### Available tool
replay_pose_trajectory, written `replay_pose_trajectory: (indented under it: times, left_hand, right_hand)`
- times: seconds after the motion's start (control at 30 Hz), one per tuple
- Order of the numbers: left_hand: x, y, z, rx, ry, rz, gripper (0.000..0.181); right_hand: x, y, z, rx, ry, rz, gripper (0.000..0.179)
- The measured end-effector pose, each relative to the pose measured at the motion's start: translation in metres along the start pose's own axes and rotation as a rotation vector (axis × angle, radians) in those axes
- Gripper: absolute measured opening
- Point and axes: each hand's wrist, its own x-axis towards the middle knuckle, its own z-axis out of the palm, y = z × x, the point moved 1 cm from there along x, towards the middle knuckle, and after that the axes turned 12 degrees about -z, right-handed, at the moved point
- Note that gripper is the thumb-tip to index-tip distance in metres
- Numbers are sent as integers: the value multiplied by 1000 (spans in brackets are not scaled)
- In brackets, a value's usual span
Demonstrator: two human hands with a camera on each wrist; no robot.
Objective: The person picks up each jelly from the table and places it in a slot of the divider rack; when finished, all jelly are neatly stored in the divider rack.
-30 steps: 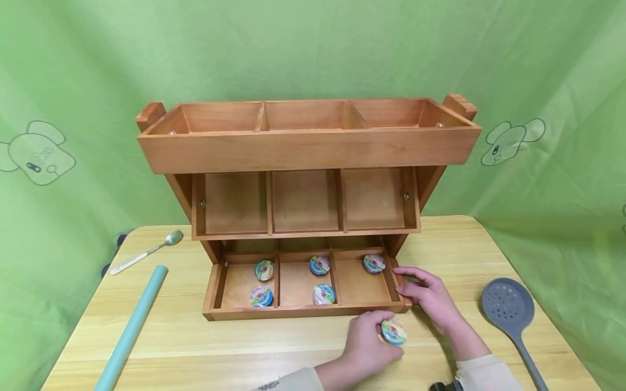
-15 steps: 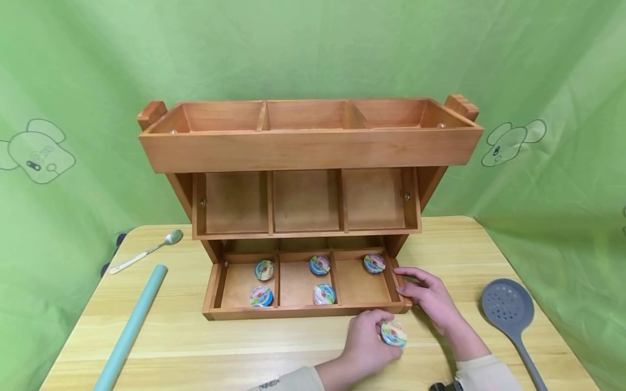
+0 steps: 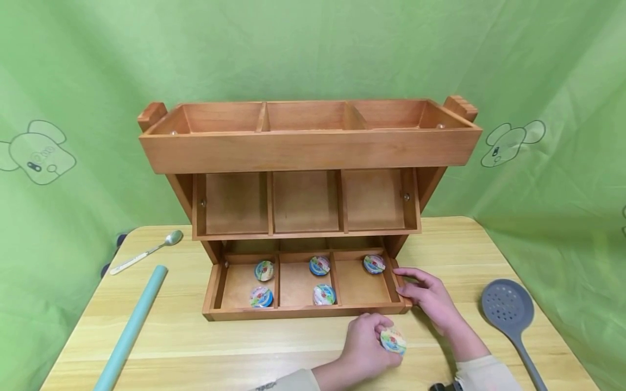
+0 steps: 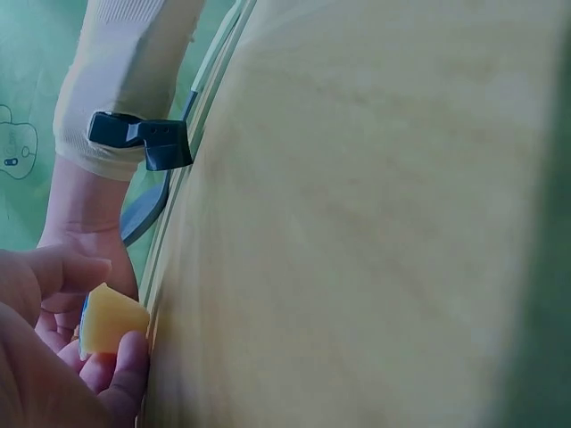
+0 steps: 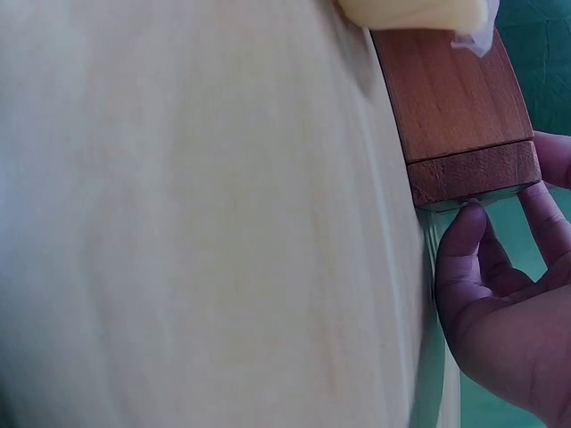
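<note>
My left hand (image 3: 364, 345) pinches a small jelly cup (image 3: 393, 341) between thumb and fingers, just in front of the wooden rack's bottom tray (image 3: 303, 311). In the left wrist view the cup (image 4: 116, 323) shows its yellowish side, lid facing away. My right hand (image 3: 432, 298) rests its fingertips and thumb against the right end of that tray. The right wrist view shows the thumb touching the tray's end (image 5: 473, 174), fingers loosely bent. Several jelly cups lie in the bottom tray: two in the left compartment, two in the middle, and one (image 3: 374, 264) at the back of the right.
The three-tier wooden rack (image 3: 308, 152) stands at the table's back before a green curtain (image 3: 313, 49). To its left lie a spoon (image 3: 146, 252) and a teal tube (image 3: 131, 328). A grey skimmer (image 3: 508, 307) lies at the right.
My left hand, with the jelly cup, has shifted very slightly toward the table's front. The right hand and the cups in the tray stay where they were.
</note>
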Motion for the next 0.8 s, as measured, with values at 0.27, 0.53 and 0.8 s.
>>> replay_pose_trajectory:
  times: [0.27, 0.53, 0.8]
  left_hand:
    - [-8, 6, -20, 6, -58, 12, 49]
    - [-10, 28, -49, -42, -103, 98, 49]
    - [16, 42, -57, -106, -22, 61, 50]
  right_hand:
    - [1, -1, -1, -41, 14, 2, 46]
    - [1, -3, 0, -25, 5, -4, 45]
    - [1, 1, -1, -40, 12, 6, 46]
